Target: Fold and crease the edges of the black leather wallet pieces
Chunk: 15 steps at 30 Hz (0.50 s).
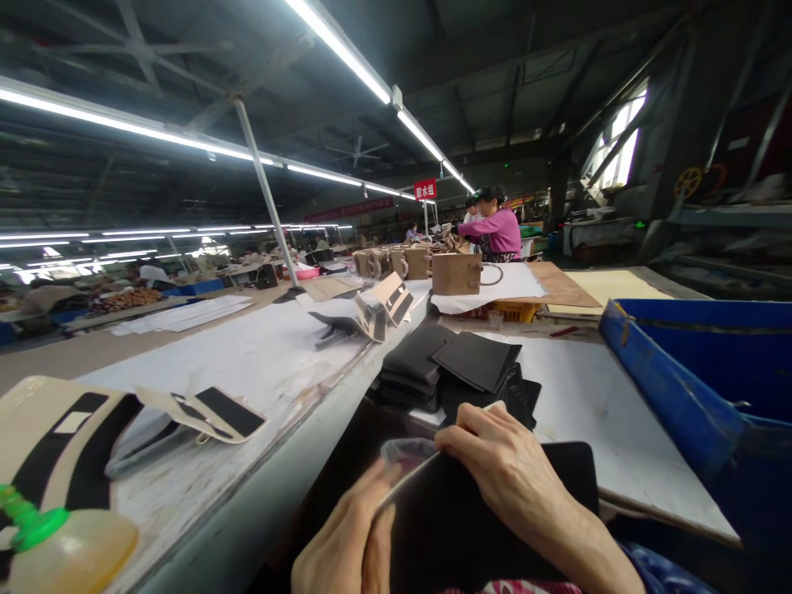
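Both hands grip a black panel [458, 511] with a pale edge, held low in front of me. My left hand [350, 528] is closed on its left part, fingers along the pale edge. Farther up that same edge, my right hand [501, 458] pinches the panel from above. Something clear and crumpled, like thin plastic [405, 450], shows just behind the edge between the hands. Just beyond my right hand lies a stack of black pieces [412, 363].
Beige-and-black pieces [228, 412] and a glue-like bottle with a green top [74, 549] are on the left table. At right is a blue bin [674, 388]. Brown boxy bags [456, 274] stand farther back, near a person in a pink top [500, 233].
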Tool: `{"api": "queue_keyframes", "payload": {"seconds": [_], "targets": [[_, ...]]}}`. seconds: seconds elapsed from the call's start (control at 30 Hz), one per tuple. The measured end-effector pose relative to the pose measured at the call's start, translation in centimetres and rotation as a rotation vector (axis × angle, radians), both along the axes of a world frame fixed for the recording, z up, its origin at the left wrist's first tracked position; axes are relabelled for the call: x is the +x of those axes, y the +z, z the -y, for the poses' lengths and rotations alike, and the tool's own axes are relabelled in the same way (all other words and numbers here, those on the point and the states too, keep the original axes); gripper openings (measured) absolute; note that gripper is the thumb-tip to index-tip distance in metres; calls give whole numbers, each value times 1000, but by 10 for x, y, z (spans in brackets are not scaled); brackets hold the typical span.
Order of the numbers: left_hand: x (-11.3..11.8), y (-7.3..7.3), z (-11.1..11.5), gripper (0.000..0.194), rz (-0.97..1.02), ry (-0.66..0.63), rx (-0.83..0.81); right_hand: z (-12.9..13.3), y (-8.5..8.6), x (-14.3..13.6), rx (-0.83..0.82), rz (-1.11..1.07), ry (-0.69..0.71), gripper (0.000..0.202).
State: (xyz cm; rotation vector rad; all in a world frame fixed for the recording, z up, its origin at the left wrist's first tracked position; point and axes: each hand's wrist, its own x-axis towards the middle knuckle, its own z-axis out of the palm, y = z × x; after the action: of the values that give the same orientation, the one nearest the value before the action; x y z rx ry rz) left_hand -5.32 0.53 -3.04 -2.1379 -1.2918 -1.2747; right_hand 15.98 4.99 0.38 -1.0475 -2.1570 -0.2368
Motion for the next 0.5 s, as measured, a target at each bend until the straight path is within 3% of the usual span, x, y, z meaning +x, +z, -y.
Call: {"api": "queue_keyframes", "payload": {"seconds": [0.1,0.17,0.3,0.4,0.5], "targets": [[-4,-5,-12,26,-279,127,88,-4,-11,-13,15,55,-29,27],[7,-9,-19,30,-386,175,71,-3,-15,-23,32,85,1,23],[39,-4,-22,44,-343,347,-311,1,-16,-30,55,101,75,22],[41,3,-21,38,-255,310,-480,5,-13,-18,120,54,55,26],[26,5,-19,34,-140,143,-484,10,-9,0,199,-17,-32,30]]}}
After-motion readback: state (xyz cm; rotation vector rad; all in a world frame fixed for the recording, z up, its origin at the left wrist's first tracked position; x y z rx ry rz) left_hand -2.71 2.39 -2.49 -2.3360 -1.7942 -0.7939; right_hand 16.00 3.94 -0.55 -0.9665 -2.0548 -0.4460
